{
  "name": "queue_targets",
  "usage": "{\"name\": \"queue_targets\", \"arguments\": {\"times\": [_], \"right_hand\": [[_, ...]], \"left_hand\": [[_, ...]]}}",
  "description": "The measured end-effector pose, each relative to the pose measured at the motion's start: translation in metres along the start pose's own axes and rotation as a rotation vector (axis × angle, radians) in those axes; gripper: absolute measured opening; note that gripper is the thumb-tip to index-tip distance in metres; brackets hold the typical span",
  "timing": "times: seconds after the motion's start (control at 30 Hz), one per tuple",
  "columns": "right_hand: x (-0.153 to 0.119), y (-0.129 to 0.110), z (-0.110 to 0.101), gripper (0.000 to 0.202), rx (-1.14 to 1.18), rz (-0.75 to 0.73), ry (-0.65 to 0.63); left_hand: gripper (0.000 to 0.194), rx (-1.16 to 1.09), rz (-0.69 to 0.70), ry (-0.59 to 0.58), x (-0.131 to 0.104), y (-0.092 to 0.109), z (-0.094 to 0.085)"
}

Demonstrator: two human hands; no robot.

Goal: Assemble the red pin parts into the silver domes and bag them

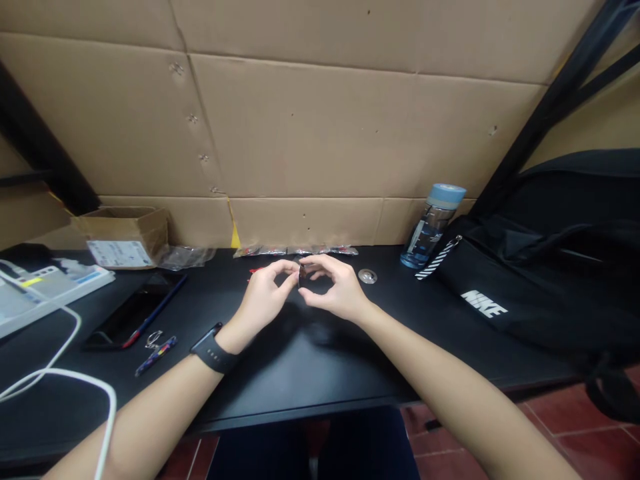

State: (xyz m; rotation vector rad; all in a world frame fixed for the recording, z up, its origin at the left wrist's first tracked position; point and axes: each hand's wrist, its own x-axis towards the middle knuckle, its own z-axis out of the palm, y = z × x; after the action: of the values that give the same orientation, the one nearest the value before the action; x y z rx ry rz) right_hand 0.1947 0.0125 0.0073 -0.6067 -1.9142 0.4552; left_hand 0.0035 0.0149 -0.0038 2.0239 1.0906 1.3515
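Note:
Both hands meet above the middle of the black table. Between them is a small, thin dark disc [301, 275], held upright and seen nearly edge-on. My left hand [267, 293] pinches its left side with thumb and fingertips. My right hand [337, 287] curves round the other side, thumb below and fingers above, gripping its edge. Something small and red [254, 272] shows behind my left hand, mostly hidden. A clear round piece [367, 276] lies on the table to the right of my right hand. Small clear packets [273, 251] line the table's back edge.
An open cardboard box [125, 237], a white power strip [50, 293], a phone [137, 312] and a keychain [156, 355] are at left. White cables cross the left front. A bottle [430, 230] and black bag [540, 267] stand at right. Cardboard [300, 133] walls the back.

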Motion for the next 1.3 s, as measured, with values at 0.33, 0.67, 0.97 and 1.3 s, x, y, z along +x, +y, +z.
{"name": "queue_targets", "arguments": {"times": [0.33,0.67,0.97,1.3], "right_hand": [[-0.001,0.002,0.001,0.047,-0.022,0.039,0.029],[-0.001,0.006,0.002,0.048,0.021,0.08,0.007],[-0.002,0.003,0.001,0.048,0.052,0.089,-0.001],[-0.005,0.008,0.003,0.048,0.15,0.176,-0.03]], "left_hand": [[0.02,-0.005,-0.021,-0.028,0.002,-0.001,-0.001],[0.014,0.022,-0.031,0.025,0.003,-0.01,0.0],[0.011,-0.017,-0.014,0.022,0.003,-0.008,-0.002],[0.022,-0.096,-0.004,0.033,0.001,0.005,-0.005]]}}
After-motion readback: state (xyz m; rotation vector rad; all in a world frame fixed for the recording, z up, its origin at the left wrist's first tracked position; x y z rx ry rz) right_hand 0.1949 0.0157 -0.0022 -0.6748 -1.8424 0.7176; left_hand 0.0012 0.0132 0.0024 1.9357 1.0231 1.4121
